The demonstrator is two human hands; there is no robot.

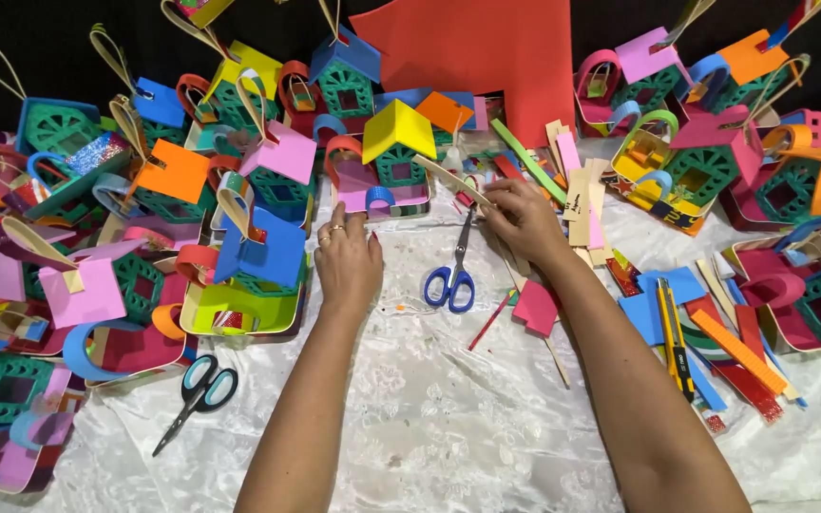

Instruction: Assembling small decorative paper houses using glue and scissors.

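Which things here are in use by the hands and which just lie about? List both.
In use:
left hand, resting beside the pink tray with the yellow-roofed house
right hand, pinching a tan strip

Lying about:
blue-handled scissors
teal-handled scissors
yellow utility knife
red foam sheet
finished foam houses

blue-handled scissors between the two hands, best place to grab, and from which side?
Take the blue-handled scissors by the two finger loops. They lie flat on the white cloth, loops toward the person and closed blades pointing away, under the right hand. Come from above on the near side: the loops are bare and open there, while the blade tips sit close to the paper strips. The left hand rests flat beside them.
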